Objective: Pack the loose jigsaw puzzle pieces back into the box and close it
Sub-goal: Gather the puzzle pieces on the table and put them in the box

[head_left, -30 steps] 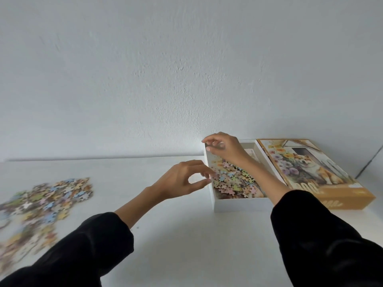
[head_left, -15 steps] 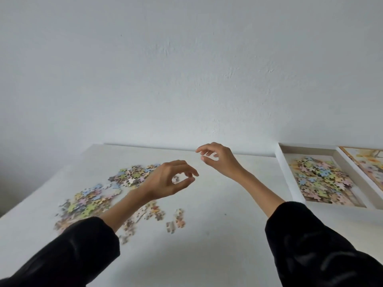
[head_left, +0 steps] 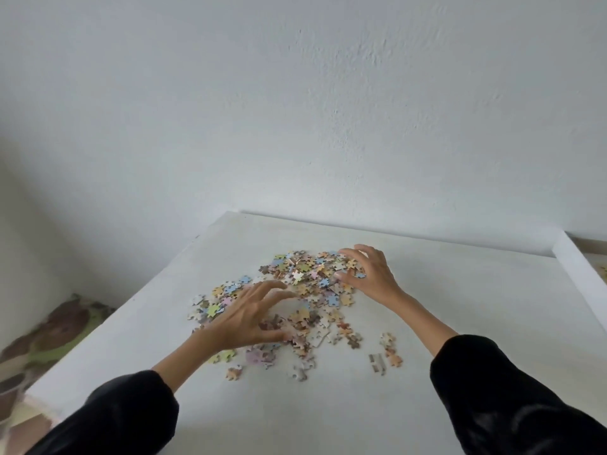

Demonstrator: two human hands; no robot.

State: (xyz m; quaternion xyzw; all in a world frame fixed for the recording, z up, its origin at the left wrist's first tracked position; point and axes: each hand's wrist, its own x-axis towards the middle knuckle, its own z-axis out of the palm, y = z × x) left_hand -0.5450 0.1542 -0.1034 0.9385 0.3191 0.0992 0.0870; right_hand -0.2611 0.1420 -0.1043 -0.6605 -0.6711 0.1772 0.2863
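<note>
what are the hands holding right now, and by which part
Nothing yet: the left hand and right hand are spread open over the pieces.

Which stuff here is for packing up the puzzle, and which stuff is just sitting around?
For the job:
- loose puzzle pieces, heaped on the white table
- white box, only its edge showing at the far right
- left hand and right hand, both spread open over the heap

Just lying about:
- patterned brown and green covering down past the table's left edge
</note>
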